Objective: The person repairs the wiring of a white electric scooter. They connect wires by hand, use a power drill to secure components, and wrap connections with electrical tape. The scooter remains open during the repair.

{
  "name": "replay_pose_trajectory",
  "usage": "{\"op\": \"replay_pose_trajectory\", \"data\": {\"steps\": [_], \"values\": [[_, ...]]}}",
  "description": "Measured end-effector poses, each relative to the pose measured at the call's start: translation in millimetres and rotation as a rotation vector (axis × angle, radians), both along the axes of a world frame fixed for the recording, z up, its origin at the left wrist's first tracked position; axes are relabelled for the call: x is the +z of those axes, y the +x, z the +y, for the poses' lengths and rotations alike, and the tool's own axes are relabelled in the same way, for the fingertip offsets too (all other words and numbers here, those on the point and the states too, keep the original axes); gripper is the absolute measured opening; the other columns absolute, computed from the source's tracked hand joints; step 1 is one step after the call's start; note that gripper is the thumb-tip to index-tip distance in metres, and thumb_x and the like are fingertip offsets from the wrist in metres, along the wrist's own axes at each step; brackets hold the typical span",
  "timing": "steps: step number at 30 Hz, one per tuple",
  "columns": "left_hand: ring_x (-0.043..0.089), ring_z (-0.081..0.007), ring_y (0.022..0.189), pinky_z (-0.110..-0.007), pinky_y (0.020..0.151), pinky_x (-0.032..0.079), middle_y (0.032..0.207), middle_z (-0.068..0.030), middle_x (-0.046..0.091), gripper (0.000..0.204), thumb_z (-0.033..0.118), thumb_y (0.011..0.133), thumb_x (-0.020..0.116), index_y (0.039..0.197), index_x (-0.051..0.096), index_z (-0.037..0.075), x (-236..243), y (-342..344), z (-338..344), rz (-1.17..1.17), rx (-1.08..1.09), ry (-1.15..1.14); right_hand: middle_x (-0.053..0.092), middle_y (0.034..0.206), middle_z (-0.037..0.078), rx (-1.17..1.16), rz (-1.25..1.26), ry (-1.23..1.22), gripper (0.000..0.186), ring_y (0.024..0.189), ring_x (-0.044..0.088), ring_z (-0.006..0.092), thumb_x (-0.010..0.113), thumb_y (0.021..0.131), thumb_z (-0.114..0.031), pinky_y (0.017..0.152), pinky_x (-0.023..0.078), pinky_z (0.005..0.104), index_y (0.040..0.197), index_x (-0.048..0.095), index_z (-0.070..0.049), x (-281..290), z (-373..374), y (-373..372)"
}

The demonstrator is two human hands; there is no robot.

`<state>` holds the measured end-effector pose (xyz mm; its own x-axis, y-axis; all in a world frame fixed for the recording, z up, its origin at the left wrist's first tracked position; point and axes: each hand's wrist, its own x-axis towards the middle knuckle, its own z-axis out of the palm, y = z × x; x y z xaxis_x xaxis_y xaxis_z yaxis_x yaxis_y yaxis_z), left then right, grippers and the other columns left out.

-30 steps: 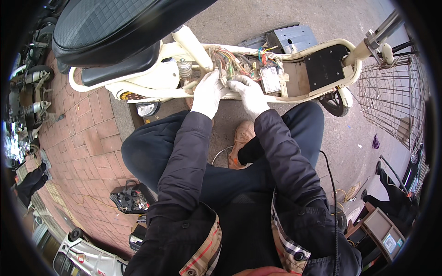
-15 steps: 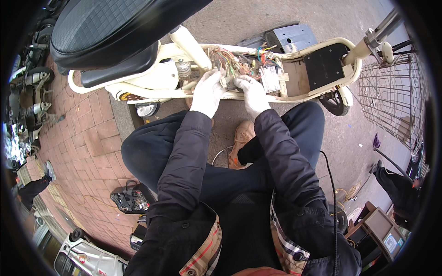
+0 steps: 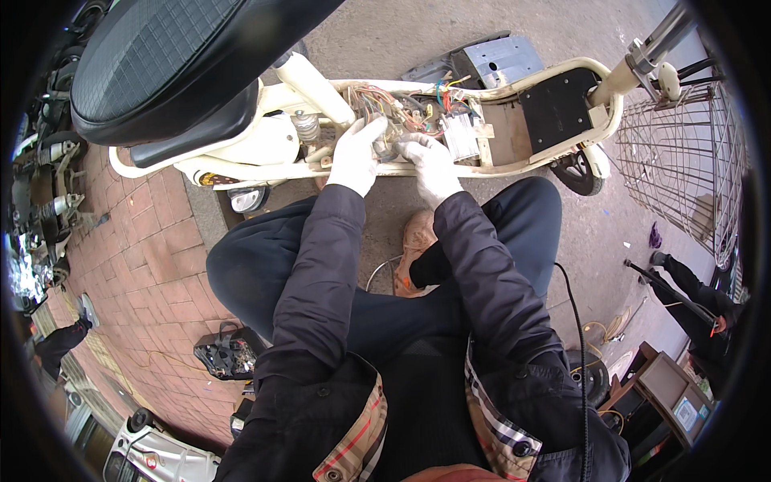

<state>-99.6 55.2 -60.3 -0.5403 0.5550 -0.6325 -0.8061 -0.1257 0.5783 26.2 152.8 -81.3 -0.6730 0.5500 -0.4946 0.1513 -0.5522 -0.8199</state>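
A cream electric scooter frame (image 3: 393, 170) lies across the view in front of me, its open floor section full of tangled coloured wires (image 3: 409, 119). My left hand (image 3: 356, 154), in a white glove, pinches wiring at the near side of this bundle. Close beside it, my white-gloved right hand (image 3: 432, 165) is also closed on the wiring, fingertips facing the left ones. What exactly lies between the fingertips, a small greyish part among the wires, is too small to make out. A silver finned box (image 3: 460, 136) sits just right of the wires.
A black padded seat (image 3: 177, 64) overhangs at upper left. Behind the frame lies a grey cover panel (image 3: 502, 62). A wire basket (image 3: 683, 165) stands at right. An open black tool case (image 3: 229, 351) rests on the brick paving. Another person's legs (image 3: 695, 289) show at far right.
The view has shifted slightly, so the scooter appears farther left. Both hands stay at the wiring, with fingertips slightly repositioned. The person at right has moved a little.
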Motion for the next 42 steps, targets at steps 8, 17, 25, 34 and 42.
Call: {"op": "replay_pose_trajectory", "data": {"steps": [8,17,25,34,42], "values": [[0.064,-0.0089,0.092,-0.021,0.071,0.048,0.117,-0.0036,0.072,0.029,0.011,0.100,0.072,0.127,0.068,0.005,-16,-4,0,-0.030,-0.005,-0.048,0.074,0.102,0.006,0.212,-0.085,0.056,0.019,0.096,0.065,0.0120,0.070,0.099,-0.013,0.089,0.050,0.0275,0.109,0.073,0.003,5,1,-9],[0.062,-0.0116,0.092,-0.029,0.078,0.049,0.112,-0.0037,0.069,0.044,0.021,0.093,0.080,0.130,0.066,0.001,-21,-3,2,0.025,-0.019,0.044,0.076,0.116,0.010,0.369,-0.068,0.119,0.031,0.108,0.068,0.0150,0.065,0.104,-0.018,0.098,0.050,0.0297,0.122,0.073,0.005,13,10,-7],[0.066,-0.0166,0.095,-0.030,0.083,0.051,0.105,-0.0080,0.072,0.025,0.016,0.095,0.072,0.114,0.074,0.000,-15,-2,8,0.086,-0.008,-0.112,0.075,0.103,0.012,0.388,-0.100,0.263,0.032,0.099,0.066,0.0131,0.068,0.100,-0.025,0.090,0.051,0.0319,0.112,0.072,0.004,-6,4,-9],[0.059,-0.0167,0.083,-0.030,0.072,0.046,0.098,-0.0067,0.067,0.031,0.017,0.088,0.074,0.110,0.071,-0.005,-20,2,10,0.138,0.035,-0.196,0.068,0.093,0.008,0.277,-0.253,0.350,0.023,0.095,0.062,0.0157,0.067,0.097,-0.020,0.087,0.050,0.0308,0.101,0.068,0.003,4,-22,-5],[0.054,-0.0099,0.068,-0.027,0.062,0.044,0.086,-0.0001,0.063,0.019,0.018,0.091,0.074,0.101,0.073,0.003,-32,0,18,0.116,0.052,-0.105,0.071,0.102,0.006,0.326,-0.269,0.525,0.021,0.090,0.060,0.0132,0.070,0.102,-0.019,0.084,0.049,0.0301,0.101,0.069,0.002,10,-38,31]]}}
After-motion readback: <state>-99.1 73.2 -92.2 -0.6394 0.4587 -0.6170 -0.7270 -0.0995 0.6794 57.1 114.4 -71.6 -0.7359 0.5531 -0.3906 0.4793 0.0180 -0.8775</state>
